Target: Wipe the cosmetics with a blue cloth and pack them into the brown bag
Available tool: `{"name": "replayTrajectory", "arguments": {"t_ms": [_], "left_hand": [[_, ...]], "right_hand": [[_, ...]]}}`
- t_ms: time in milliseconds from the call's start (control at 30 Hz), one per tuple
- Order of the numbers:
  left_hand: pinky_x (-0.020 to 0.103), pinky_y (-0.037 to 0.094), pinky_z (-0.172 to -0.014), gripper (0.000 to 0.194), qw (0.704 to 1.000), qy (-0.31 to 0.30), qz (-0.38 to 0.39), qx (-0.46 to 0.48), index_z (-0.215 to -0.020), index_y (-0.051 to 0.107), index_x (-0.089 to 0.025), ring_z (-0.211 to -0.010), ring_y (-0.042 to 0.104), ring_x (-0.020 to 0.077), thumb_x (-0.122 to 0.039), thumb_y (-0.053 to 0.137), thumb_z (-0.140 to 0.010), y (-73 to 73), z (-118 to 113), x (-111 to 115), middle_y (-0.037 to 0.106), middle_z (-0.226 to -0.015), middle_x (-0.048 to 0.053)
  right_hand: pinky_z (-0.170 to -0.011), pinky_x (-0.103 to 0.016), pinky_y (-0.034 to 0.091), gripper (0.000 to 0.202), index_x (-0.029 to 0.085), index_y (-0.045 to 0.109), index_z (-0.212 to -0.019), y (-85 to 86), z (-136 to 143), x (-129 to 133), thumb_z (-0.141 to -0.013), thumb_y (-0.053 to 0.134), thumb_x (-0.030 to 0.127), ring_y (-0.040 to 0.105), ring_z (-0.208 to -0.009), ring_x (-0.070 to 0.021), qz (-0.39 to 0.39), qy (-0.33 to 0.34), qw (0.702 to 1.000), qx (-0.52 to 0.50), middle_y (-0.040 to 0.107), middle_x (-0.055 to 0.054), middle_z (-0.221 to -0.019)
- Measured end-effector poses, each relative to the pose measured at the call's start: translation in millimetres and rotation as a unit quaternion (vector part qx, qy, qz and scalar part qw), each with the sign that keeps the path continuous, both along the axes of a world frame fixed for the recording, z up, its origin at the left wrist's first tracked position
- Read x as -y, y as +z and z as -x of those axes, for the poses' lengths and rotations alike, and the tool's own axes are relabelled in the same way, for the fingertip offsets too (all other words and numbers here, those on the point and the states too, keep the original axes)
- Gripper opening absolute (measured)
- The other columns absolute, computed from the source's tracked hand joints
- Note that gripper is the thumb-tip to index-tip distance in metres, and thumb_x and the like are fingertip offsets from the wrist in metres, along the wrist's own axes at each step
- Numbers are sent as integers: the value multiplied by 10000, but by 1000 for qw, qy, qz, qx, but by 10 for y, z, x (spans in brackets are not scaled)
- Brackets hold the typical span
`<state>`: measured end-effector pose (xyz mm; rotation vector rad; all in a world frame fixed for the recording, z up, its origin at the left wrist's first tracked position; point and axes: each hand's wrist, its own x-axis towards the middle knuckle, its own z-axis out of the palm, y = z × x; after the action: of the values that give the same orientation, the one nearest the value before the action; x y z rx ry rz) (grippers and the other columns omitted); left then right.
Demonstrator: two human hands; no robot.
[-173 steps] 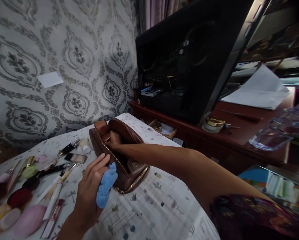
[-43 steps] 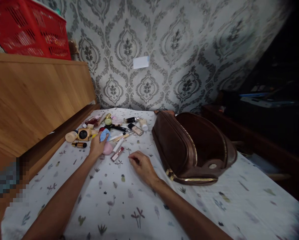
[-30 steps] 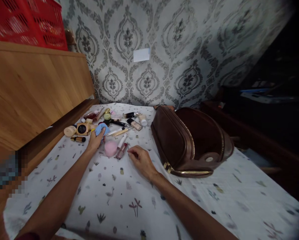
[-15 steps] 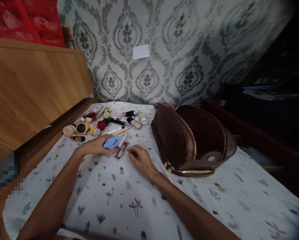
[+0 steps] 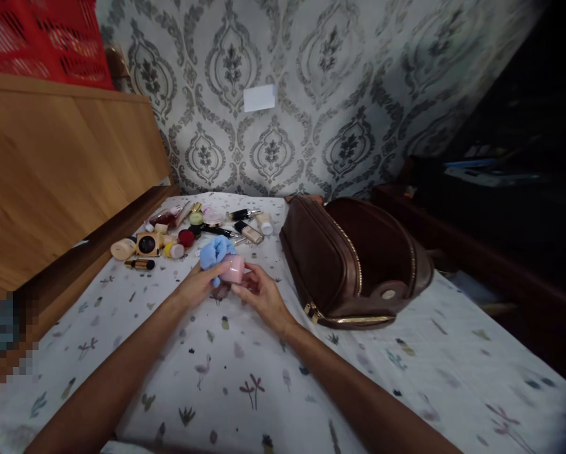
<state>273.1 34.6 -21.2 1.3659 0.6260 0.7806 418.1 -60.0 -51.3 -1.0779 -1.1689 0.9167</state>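
A small pink jar (image 5: 232, 269) is raised over the patterned cloth, with a crumpled blue cloth (image 5: 215, 251) against its left side. My left hand (image 5: 200, 282) is closed around the jar and the blue cloth, thumb along the jar. At the jar's right side, my right hand (image 5: 263, 295) has its fingers curled against it, thumb below and fingertips above. Part of a lip gloss tube (image 5: 220, 291) shows beneath the hands. To the right lies a brown leather bag (image 5: 321, 258), its zipped top open.
Makeup items lie spread behind my hands, among them a gold compact (image 5: 148, 244), a red round item (image 5: 186, 238) and a foundation bottle (image 5: 249, 231). A wooden cabinet (image 5: 70, 164) with a red basket (image 5: 41, 44) stands at the left.
My left hand has turned and moved right, bringing the pink jar into sight. The right hand, earlier apart from it, now touches the jar. The view has shifted slightly.
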Motion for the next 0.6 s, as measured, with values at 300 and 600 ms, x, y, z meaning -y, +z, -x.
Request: {"name": "replayTrajectory", "arguments": {"t_ms": [300, 600], "left_hand": [[272, 411, -480, 807, 999, -22, -17, 22, -1155, 646, -195, -598, 504, 147, -855, 533, -703, 107, -68, 119, 610, -780, 40], [259, 519, -755, 463, 997, -11, -67, -38, -1149, 665, -225, -927, 652, 197, -508, 713, -785, 106, -53, 138, 697, -1083, 59]], "right_hand": [[-609, -258, 479, 550, 202, 522, -1150, -30, -56, -49, -692, 771, 378, 606, -722, -154, -3, -79, 997, -17, 627, 2, -813], [-672, -273, 484, 549, 197, 535, -1213, -1, -17, 66, -749, 768, 375, 584, -781, -163, -34, -128, 975, 177, 649, -36, -948]]}}
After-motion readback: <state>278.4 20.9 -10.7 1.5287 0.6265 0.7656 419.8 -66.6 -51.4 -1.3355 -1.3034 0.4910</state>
